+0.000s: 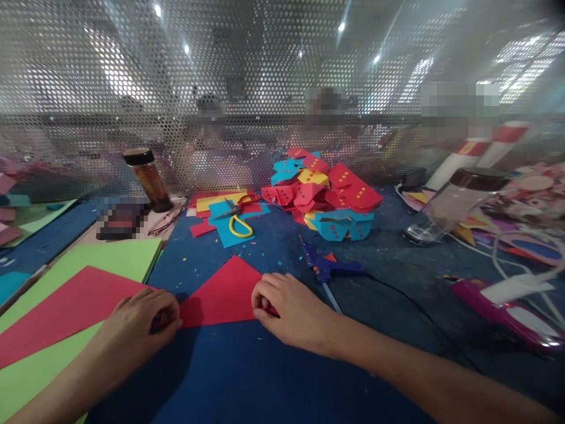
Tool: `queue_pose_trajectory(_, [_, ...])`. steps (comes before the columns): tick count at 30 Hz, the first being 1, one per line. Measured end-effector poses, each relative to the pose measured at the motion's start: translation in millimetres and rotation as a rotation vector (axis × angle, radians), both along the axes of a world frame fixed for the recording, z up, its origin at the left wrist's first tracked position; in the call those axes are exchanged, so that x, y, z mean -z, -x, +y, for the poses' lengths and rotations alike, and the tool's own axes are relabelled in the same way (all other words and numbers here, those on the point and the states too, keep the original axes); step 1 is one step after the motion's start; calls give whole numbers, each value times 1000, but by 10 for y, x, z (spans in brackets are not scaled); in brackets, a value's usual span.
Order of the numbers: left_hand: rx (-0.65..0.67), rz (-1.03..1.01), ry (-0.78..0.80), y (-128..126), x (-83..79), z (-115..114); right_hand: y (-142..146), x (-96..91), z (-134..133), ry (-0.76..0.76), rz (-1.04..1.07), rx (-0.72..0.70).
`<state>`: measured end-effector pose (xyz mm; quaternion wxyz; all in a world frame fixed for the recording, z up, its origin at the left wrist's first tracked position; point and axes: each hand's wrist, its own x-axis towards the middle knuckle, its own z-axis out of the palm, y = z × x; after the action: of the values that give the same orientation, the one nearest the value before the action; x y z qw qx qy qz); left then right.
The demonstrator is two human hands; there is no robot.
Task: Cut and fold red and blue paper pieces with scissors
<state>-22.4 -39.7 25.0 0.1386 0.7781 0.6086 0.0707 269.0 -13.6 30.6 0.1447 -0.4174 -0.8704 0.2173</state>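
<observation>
- Red triangular sheet [223,296]: lies on the blue counter [229,377], between the two hands.
- Right hand [293,312]: fingers and thumb closed on the sheet's right corner.
- Left hand [148,318]: fingers curled at its left corner; whether gripping or pressing cannot be told.
- Glue gun [326,268]: beyond the right hand.
- Scissors [239,208]: resting on coloured paper pieces [223,234], beyond the sheet.

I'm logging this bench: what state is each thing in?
Middle red paper triangle: flat, left hand and right hand at its lower corners.
Yellow-handled metal scissors: open.
Blue plastic glue gun: lying down, power unclear.
Brown-filled cylindrical jar: dark lid on.
Clear cylindrical jar: dark lid on.
Dotted red, yellow and blue paper shapes: folded, heaped.
Left red paper sheet: atop green paper.
Magenta-and-white object: lying down.
</observation>
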Motion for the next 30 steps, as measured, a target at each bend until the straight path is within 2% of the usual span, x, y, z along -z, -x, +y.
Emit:
queue_pose_trajectory(15, [-4, -38, -8, 82, 71, 6, 2, 19, 2, -4, 15, -1])
queue_pose_trajectory(24, [47, -45, 9, 63, -29, -17, -1, 22, 4, -11, -4, -1])
queue_pose_trajectory(30, [34, -21, -6, 75, 25, 2, 5, 20, 8, -9, -4, -4])
